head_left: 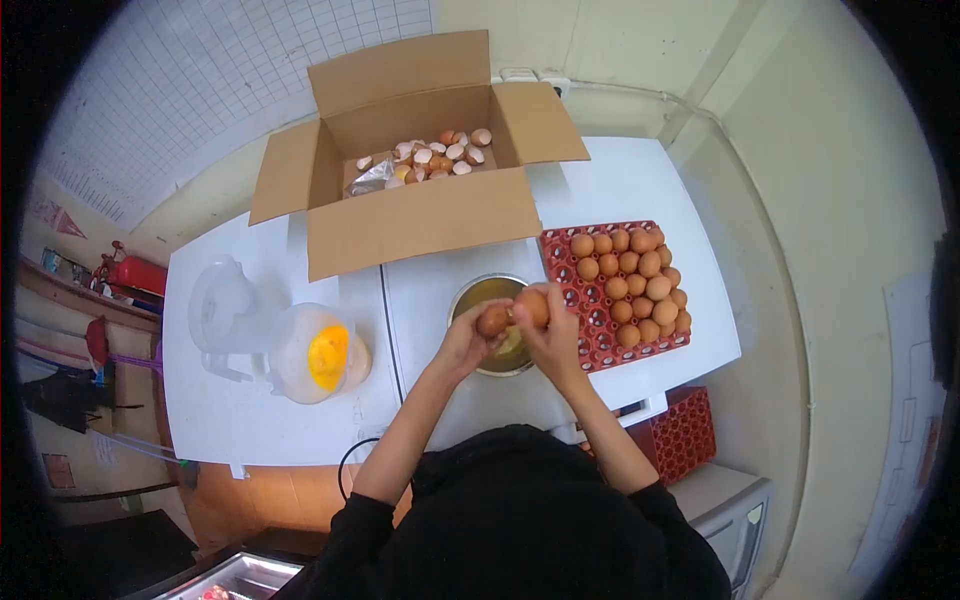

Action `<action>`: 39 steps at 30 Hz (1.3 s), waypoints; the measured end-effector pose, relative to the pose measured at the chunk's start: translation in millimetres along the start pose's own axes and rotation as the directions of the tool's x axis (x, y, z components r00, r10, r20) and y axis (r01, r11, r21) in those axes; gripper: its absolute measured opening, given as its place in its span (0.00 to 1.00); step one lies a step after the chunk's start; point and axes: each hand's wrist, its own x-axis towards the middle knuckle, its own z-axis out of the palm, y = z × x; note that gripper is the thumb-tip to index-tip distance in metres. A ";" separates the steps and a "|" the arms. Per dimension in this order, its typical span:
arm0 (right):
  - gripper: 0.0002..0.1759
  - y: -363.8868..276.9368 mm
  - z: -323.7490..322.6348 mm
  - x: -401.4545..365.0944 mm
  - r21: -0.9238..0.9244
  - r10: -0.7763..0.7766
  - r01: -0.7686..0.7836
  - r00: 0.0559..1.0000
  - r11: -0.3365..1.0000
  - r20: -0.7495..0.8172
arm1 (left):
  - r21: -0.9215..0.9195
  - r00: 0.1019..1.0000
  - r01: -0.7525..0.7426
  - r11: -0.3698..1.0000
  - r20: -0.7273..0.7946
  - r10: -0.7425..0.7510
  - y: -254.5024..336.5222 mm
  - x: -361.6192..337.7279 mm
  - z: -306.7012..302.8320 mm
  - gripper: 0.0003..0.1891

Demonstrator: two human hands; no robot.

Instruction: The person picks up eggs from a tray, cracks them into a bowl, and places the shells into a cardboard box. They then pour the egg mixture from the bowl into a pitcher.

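Observation:
Both hands are close together over a round metal bowl (pixel 466 292). My left hand (pixel 462 343) is closed around a brown eggshell piece (pixel 490 321) on the bowl's left side. Just to its right, my right hand (pixel 556 336) grips another brown eggshell piece (pixel 534 304), fingers wrapped over it from the right. The two pieces are side by side, their broken edges mostly hidden by the fingers. Below them, yellowish liquid egg (pixel 511 352) shows in the bowl. A red egg tray (pixel 594 318) lies right of my right hand, with several whole brown eggs (pixel 641 286) on its right part.
Behind the bowl stands an open cardboard box (pixel 420 228) with several broken eggshells (pixel 437 158) inside. At left are a clear jug (pixel 290 362) with yellow yolks (pixel 328 357) and a second translucent container (pixel 222 305). All rest on a white surface (pixel 225 425).

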 end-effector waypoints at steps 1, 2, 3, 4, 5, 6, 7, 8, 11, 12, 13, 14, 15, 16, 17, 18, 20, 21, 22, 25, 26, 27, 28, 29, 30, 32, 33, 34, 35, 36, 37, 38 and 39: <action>0.18 -1.8 -2.1 2.5 0.101 0.082 -0.079 0.996 0.992 -0.030 | 0.012 1.000 -0.006 1.000 0.014 0.006 -0.6 -0.9 -4.3 0.19; 0.16 10.3 -1.5 3.6 0.146 0.181 -0.184 0.983 0.972 0.035 | 0.027 0.999 -0.018 0.999 0.034 0.017 4.3 -1.2 -3.4 0.19; 0.15 20.0 -0.8 4.2 0.246 0.293 -0.313 0.949 0.917 0.114 | 0.042 0.998 -0.031 0.999 0.056 0.029 8.7 -1.5 -1.2 0.19; 0.15 29.5 0.2 4.5 0.330 0.390 -0.438 0.898 0.836 0.205 | 0.135 0.995 -0.080 0.988 0.067 0.071 11.2 -2.8 1.6 0.18; 0.15 28.2 0.7 7.1 0.397 0.466 -0.557 0.830 0.730 0.307 | 0.225 0.990 -0.129 0.966 0.080 0.114 13.2 -5.2 3.7 0.17; 0.15 26.9 1.2 8.5 0.443 0.457 -0.563 0.826 0.698 0.330 | 0.311 0.984 -0.176 0.934 0.093 0.155 15.0 -8.1 5.0 0.16; 0.15 25.7 1.7 9.4 0.486 0.446 -0.571 0.821 0.662 0.356 | 0.277 0.986 -0.163 0.947 0.073 0.149 17.4 -10.5 5.7 0.15; 0.15 23.0 2.7 11.6 0.527 0.434 -0.578 0.816 0.624 0.381 | 0.242 0.988 -0.151 0.958 0.053 0.143 21.3 -12.5 6.4 0.15; 0.13 23.2 5.4 18.3 0.398 0.268 -0.412 0.890 0.820 0.368 | 0.249 0.991 -0.129 0.960 0.015 0.130 22.5 -14.0 -2.6 0.15; 0.13 13.4 3.0 21.9 0.323 0.254 -0.392 0.882 0.861 0.396 | 0.268 0.992 -0.124 0.955 0.008 0.126 21.4 -12.6 -5.1 0.16; 0.13 2.7 -4.2 22.8 0.199 0.313 -0.440 0.831 0.876 0.461 | 0.314 0.991 -0.131 0.940 0.017 0.132 19.8 -10.1 -6.6 0.16; 0.14 -6.3 -8.6 24.0 0.071 0.376 -0.475 0.772 0.877 0.512 | 0.361 0.990 -0.137 0.922 0.027 0.137 19.5 -8.3 -6.3 0.17; 0.12 -5.0 -8.3 23.9 0.138 0.340 -0.461 0.796 0.876 0.500 | 0.407 0.989 -0.144 0.902 0.037 0.141 19.0 -7.0 -6.2 0.18; 0.12 -2.2 -6.9 23.2 0.204 0.305 -0.446 0.819 0.871 0.486 | 0.429 0.985 -0.168 0.888 0.027 0.173 16.6 -6.1 -5.2 0.18; 0.12 1.3 -5.4 22.7 0.269 0.270 -0.428 0.840 0.863 0.470 | 0.450 0.978 -0.192 0.872 0.017 0.206 13.6 -5.1 -2.8 0.18; 0.14 6.3 -6.0 22.6 0.205 0.245 -0.367 0.858 0.907 0.452 | 0.471 0.971 -0.214 0.856 0.008 0.239 11.6 -5.0 -1.4 0.19; 0.20 17.5 -8.4 23.2 0.068 0.191 -0.241 0.887 0.968 0.421 | 0.464 0.973 -0.218 0.858 0.035 0.228 9.8 -2.3 -6.4 0.18; 0.20 22.6 -7.3 24.3 0.060 0.169 -0.210 0.900 0.976 0.403 | 0.461 0.974 -0.219 0.860 0.049 0.222 9.3 -0.9 -8.4 0.18; 0.20 28.4 -6.2 21.8 0.054 0.154 -0.188 0.911 0.981 0.382 | 0.522 0.980 -0.192 0.831 0.056 0.192 6.9 -1.5 -11.4 0.17; 0.20 35.6 -4.9 21.1 0.004 0.147 -0.158 0.931 0.987 0.335 | 0.678 0.978 -0.204 0.706 0.105 0.182 15.5 -8.1 -1.1 0.14; 0.21 33.5 -4.7 21.2 -0.015 0.153 -0.156 0.935 0.988 0.321 | 0.718 0.966 -0.251 0.649 0.143 0.216 13.5 -8.0 -2.0 0.14; 0.21 31.2 -4.3 20.9 -0.027 0.140 -0.139 0.944 0.990 0.299 | 0.753 0.952 -0.297 0.587 0.183 0.246 11.9 -7.3 -2.6 0.14; 0.21 28.7 -3.6 20.4 -0.040 0.127 -0.121 0.953 0.992 0.276 | 0.750 0.945 -0.314 0.582 0.188 0.267 10.5 -6.0 -3.1 0.14; 0.21 26.4 -3.0 19.6 -0.055 0.115 -0.104 0.960 0.993 0.254 | 0.746 0.938 -0.330 0.578 0.193 0.286 9.4 -5.2 -2.3 0.14; 0.21 26.8 -2.1 18.3 -0.051 0.100 -0.091 0.966 0.995 0.237 | 0.742 0.931 -0.346 0.574 0.198 0.306 8.3 -4.5 -1.6 0.15; 0.21 30.0 0.0 15.6 -0.045 0.069 -0.061 0.977 0.997 0.203 | 0.752 0.944 -0.311 0.581 0.176 0.277 8.9 -7.0 2.1 0.17; 0.20 33.6 1.5 14.1 -0.045 0.058 -0.050 0.979 0.998 0.197 | 0.756 0.951 -0.293 0.585 0.165 0.263 9.8 -8.8 4.2 0.18; 0.20 36.9 2.9 12.8 -0.045 0.046 -0.038 0.981 0.998 0.190 | 0.781 0.922 -0.363 0.508 0.222 0.318 7.4 -6.5 0.7 0.19; 0.20 37.2 3.0 12.5 -0.046 0.034 -0.026 0.982 0.999 0.183 | 0.797 0.887 -0.430 0.425 0.282 0.367 6.1 -3.8 -1.8 0.20; 0.19 37.7 1.6 12.1 -0.039 -0.015 0.023 0.983 0.999 0.181 | 0.804 0.845 -0.490 0.337 0.344 0.409 4.8 -1.8 -4.6 0.21; 0.19 38.2 -0.8 11.7 -0.031 -0.065 0.071 0.982 0.997 0.178 | 0.833 0.835 -0.491 0.255 0.367 0.411 3.1 -1.6 -8.0 0.23; 0.18 36.7 -3.8 12.2 -0.024 -0.115 0.121 0.978 0.992 0.175 | 0.856 0.824 -0.489 0.170 0.389 0.411 6.9 -6.6 -3.4 0.25; 0.19 32.6 -8.2 12.5 -0.076 -0.149 0.170 0.964 0.983 0.220 | 0.872 0.814 -0.483 0.084 0.412 0.409 11.4 -12.1 1.6 0.28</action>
